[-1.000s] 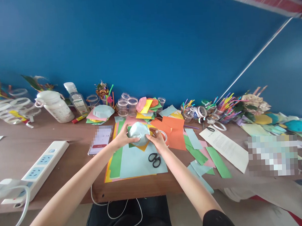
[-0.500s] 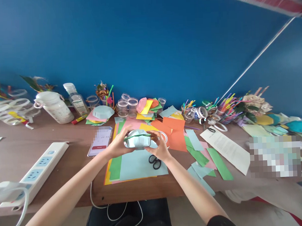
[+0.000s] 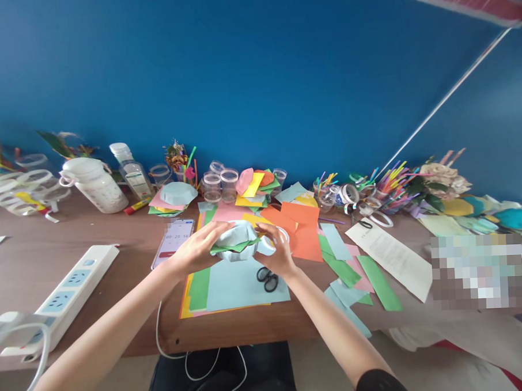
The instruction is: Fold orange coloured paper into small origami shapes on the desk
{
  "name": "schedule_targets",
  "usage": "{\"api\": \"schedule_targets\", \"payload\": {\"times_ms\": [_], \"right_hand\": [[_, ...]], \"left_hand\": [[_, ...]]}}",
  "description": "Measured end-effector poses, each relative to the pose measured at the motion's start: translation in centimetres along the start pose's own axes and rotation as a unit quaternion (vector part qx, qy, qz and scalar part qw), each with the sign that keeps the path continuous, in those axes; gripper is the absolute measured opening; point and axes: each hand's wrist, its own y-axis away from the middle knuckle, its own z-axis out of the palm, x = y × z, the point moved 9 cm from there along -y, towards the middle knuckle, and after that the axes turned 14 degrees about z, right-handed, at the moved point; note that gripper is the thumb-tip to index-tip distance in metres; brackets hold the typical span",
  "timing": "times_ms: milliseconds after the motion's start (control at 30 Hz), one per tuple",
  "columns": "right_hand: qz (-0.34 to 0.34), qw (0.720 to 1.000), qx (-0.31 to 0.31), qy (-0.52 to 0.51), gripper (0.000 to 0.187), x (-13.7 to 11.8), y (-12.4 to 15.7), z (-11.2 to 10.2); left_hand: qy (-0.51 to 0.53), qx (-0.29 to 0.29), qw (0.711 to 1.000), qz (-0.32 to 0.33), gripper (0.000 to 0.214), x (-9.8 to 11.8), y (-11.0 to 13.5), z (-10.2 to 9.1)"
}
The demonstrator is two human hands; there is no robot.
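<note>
A layered paper craft [image 3: 236, 249], pale blue above and below with a green sheet between, is held above the paper stack, tilted. My left hand [image 3: 202, 244] is closed on its left side, fingers over the top. My right hand [image 3: 278, 249] is at its right edge, fingers curved and apart, the thumb near the lower rim; whether it touches is hard to tell. A white tape roll [image 3: 284, 236] shows partly behind my right hand. Black-handled scissors [image 3: 268, 279] lie below on the pale blue sheet [image 3: 234, 292], which tops a stack of coloured paper.
A phone [image 3: 173, 239] lies left of the stack, near a power strip [image 3: 68, 290]. Orange paper [image 3: 303, 228], green strips [image 3: 379, 282] and a printed sheet [image 3: 389, 259] spread rightward. Along the blue wall stand a white jug [image 3: 94, 185], clear cups [image 3: 229, 185] and another layered paper craft [image 3: 178, 194].
The paper craft has tipped and turned, showing more of its top and green layer. My left hand has shifted over its top, and my right fingers have loosened from its right side.
</note>
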Motion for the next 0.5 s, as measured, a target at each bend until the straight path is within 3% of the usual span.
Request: {"api": "schedule_targets", "payload": {"times_ms": [233, 500], "right_hand": [[0.008, 1.0, 0.004, -0.016, 0.065, 0.5, -0.8, 0.3], [0.078, 0.987, -0.033, -0.139, 0.066, 2.5, -1.5, 1.3]], "left_hand": [[-0.076, 0.046, 0.99, 0.11, 0.06, 1.5, 0.2, -1.4], [-0.067, 0.089, 0.988, 0.109, 0.061, 1.2, 0.7, -1.6]]}}
